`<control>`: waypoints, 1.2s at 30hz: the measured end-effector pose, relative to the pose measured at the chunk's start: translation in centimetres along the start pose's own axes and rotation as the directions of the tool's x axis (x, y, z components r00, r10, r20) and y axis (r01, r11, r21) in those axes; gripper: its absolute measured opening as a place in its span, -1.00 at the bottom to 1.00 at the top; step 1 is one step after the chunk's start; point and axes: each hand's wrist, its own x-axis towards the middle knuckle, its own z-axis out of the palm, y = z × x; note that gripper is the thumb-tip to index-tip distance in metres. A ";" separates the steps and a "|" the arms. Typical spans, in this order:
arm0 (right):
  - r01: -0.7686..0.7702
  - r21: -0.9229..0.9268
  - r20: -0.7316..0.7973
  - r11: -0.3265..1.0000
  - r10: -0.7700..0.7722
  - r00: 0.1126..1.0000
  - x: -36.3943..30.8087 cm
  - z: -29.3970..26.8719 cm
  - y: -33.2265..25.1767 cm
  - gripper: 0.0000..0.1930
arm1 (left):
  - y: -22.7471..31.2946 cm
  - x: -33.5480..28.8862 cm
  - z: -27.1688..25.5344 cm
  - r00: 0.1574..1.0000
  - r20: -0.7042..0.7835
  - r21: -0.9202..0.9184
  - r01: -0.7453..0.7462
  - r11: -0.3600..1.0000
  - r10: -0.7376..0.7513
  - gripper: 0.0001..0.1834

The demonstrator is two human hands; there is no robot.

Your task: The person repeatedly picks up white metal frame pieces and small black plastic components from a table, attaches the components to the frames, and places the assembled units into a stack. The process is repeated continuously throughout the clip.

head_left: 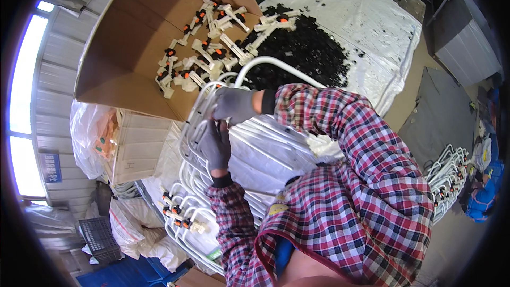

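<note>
Both my hands wear grey gloves and meet over a row of white bent tubes (pixel 249 151), close to their curved ends. My right hand (pixel 234 105) reaches in from the right with its fingers curled down at the tube bends. Just below it, my left hand (pixel 215 148) is closed, fingertips raised towards the right hand. Whatever lies between the fingers is small or hidden. A larger white tube bend (pixel 276 62) arches beyond my right wrist. White plastic clamp-like parts (pixel 204 58) with black and orange pieces lie in an open cardboard box beyond my hands.
The cardboard box (pixel 125 48) stands at the far left. A heap of small black parts (pixel 308 48) lies on a white sheet (pixel 366 26). More tubes with black and orange fittings (pixel 180 215) are at the lower left. Another tube stack (pixel 446 180) is at the right.
</note>
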 end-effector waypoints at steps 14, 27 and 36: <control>-0.942 -0.146 0.195 0.302 0.942 0.272 -8.5 13.2 26.3 -0.62 | -13.7 -6.7 -0.8 0.875 -0.053 -0.198 0.463 0.864 -0.481 -0.69; -0.448 0.891 -0.090 0.067 0.995 -0.032 -29.8 -3.5 0.3 -0.60 | -14.7 -9.7 -4.5 0.849 -0.277 -0.268 0.382 0.885 -0.450 -0.54; -0.865 0.418 -0.163 -0.276 0.914 -0.371 -44.3 -5.0 -13.6 -0.45 | -3.3 -9.4 -10.0 0.912 -0.392 0.075 0.161 0.984 -0.120 -0.51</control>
